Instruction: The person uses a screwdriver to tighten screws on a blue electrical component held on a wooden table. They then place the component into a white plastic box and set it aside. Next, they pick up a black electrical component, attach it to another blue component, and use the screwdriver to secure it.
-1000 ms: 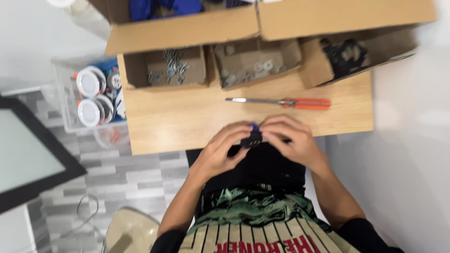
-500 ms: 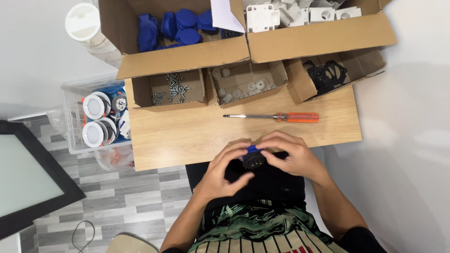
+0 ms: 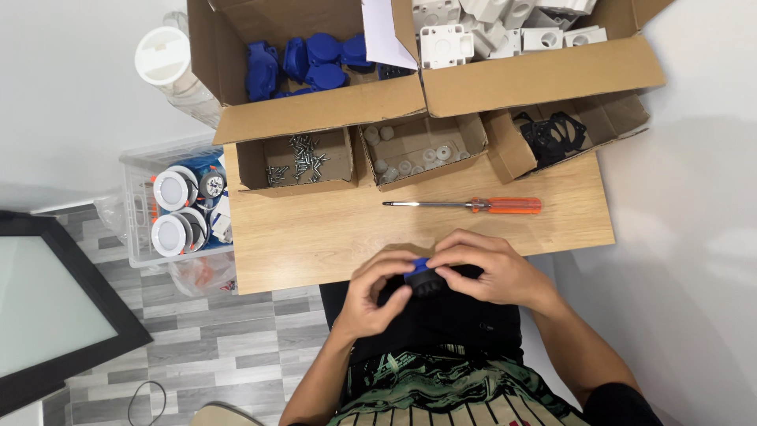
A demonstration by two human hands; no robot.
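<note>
A small blue-and-black round plastic part [image 3: 422,276] is being gripped between the left hand [image 3: 374,296] and right hand [image 3: 489,272], just below the light wooden table [image 3: 331,229] edge.

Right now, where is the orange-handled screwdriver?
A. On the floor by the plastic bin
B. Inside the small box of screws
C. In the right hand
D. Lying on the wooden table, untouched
D: the screwdriver lies flat on the wooden table, clear of both hands, which hold a small blue and black part nearer the person.
</note>
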